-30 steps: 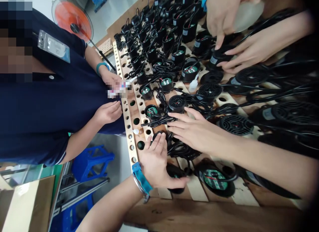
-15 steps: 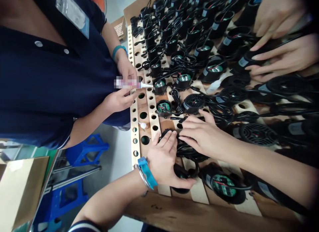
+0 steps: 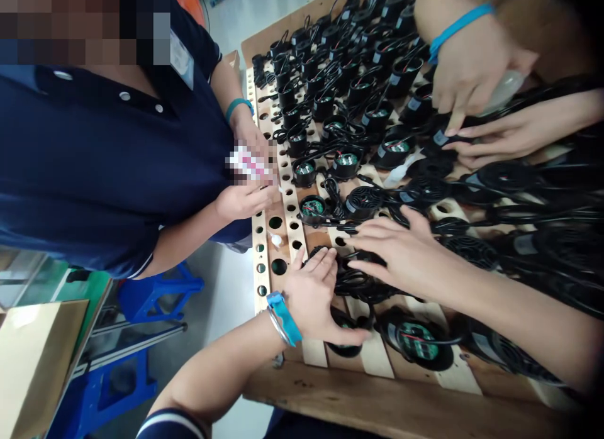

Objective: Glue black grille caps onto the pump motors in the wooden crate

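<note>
My left hand (image 3: 311, 294), with a blue strap and a metal band at its wrist, lies with flat fingers on a small black grille piece (image 3: 312, 255), mostly hidden beneath them. Its thumb stretches apart, over an open black housing (image 3: 346, 344). Palm down, my right hand (image 3: 396, 244) hovers with spread fingers above black cables, holding nothing visible. Just past its fingertips are a black round housing with a slotted grille (image 3: 363, 200) and an open housing showing a green circuit board (image 3: 312, 207). Coiled black cable (image 3: 356, 285) runs between my hands.
A co-worker in dark blue at the left holds a tube (image 3: 252, 164). At the upper right, another person's hands (image 3: 472, 68) press on a black housing, one with something translucent. Rows of housings fill the wooden tray (image 3: 330, 379). Blue stools (image 3: 160, 294) stand on the floor.
My right hand has lifted and spread its fingers; my left hand stays put. The left co-worker's tube has turned away from a housing. The upper-right person's hand has moved leftward. My view has shifted slightly.
</note>
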{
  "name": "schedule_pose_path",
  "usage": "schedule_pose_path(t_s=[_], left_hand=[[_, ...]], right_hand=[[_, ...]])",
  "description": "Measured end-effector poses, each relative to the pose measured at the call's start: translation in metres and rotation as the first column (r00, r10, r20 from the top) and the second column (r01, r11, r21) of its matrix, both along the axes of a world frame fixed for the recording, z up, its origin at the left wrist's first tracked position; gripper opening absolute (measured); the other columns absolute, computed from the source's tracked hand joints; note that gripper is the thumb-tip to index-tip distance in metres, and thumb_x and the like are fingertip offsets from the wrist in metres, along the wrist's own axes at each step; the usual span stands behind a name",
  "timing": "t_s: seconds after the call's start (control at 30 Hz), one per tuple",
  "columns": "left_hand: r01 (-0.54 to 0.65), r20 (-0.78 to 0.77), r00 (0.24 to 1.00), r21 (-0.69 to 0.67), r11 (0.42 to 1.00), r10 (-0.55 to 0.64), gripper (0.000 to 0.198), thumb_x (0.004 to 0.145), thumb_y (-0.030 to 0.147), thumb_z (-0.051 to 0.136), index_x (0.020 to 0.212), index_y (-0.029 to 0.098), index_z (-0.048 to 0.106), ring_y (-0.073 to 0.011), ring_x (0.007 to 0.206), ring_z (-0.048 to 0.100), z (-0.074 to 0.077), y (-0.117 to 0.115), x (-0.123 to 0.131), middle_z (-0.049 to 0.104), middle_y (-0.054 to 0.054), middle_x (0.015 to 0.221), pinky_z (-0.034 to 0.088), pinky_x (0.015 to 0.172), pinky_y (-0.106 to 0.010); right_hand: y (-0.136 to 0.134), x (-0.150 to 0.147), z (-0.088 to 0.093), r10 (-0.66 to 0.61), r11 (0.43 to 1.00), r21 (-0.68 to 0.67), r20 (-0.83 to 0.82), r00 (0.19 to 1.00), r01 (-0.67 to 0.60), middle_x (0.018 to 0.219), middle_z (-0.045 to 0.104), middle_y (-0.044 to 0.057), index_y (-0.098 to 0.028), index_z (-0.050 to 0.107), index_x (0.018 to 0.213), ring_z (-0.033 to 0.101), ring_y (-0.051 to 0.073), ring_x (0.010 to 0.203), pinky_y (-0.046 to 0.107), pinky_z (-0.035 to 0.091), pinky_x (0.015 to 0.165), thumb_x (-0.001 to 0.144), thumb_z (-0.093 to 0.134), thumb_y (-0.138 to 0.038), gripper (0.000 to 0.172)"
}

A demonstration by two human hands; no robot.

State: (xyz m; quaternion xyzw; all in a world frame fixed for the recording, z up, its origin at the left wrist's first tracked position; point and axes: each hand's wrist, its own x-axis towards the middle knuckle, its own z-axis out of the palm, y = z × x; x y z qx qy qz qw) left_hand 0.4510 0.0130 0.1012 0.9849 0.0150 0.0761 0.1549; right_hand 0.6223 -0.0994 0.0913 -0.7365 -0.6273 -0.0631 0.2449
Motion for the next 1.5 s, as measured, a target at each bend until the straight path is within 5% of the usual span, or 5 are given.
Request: schedule_pose_path(t_s=[0.5,0.73,0.87,1.03,1.5], left_hand=[[-0.01,0.01,1.0,-0.078,0.997,0.011,0.112,0.054,0.078,0.057,0.136,0.003,0.04,-0.0342,0.135,0.036,-0.007,0.001,-0.002,0.044,-0.021,0.142,0.015,0.117,-0.056],[-0.063,0.19,0.976,-0.24,0.969,0.111,0.082,0.066,0.057,0.069,0.132,0.014,0.044,-0.0334,0.128,0.047,0.01,0.026,-0.042,0.045,-0.022,0.14,0.042,0.103,-0.051],[-0.486,0.117,0.797,-0.458,0.744,0.593,0.044,0.074,0.034,0.066,0.112,0.016,0.054,-0.0244,0.096,0.064,-0.003,0.041,-0.063,0.064,-0.015,0.109,0.054,0.07,-0.035],[-0.594,-0.098,0.698,-0.633,0.497,0.709,0.043,0.069,0.036,0.07,0.102,0.014,0.055,-0.0113,0.061,0.06,-0.02,0.055,-0.045,0.065,-0.011,0.097,0.042,0.048,-0.022],[-0.395,-0.06,0.882,-0.636,0.664,0.467,0.044,0.081,0.045,0.059,0.115,0.018,0.06,-0.0164,0.075,0.064,-0.036,0.025,0.003,0.066,-0.011,0.107,0.055,0.07,-0.032]], right_hand=[[0.018,-0.028,-0.005,-0.065,0.996,-0.065,-0.102,0.993,0.058,0.072,0.067,0.001,-0.018,0.063,0.064,0.058,0.019,0.087,0.051,0.014,0.104,0.087,0.045,-0.015,0.029],[-0.055,-0.03,0.011,-0.276,0.95,0.138,-0.054,0.96,0.281,0.116,0.063,0.01,-0.019,0.062,0.109,0.058,0.027,0.103,0.051,0.037,0.094,0.093,0.038,-0.044,0.037],[-0.099,-0.062,0.01,-0.247,0.959,0.098,-0.17,0.954,0.266,0.117,0.061,0.007,-0.023,0.057,0.111,0.061,0.024,0.102,0.038,0.049,0.089,0.092,0.043,-0.04,0.028],[-0.113,-0.1,-0.003,-0.217,0.972,0.051,-0.172,0.961,0.229,0.118,0.059,0.005,-0.022,0.053,0.116,0.062,0.019,0.101,0.032,0.051,0.089,0.093,0.042,-0.036,0.029],[-0.013,-0.087,-0.009,-0.2,0.942,-0.22,0.241,0.95,0.254,0.09,0.063,0.009,-0.004,0.06,0.116,0.062,0.02,0.082,0.032,0.052,0.067,0.085,0.047,-0.012,0.035]])
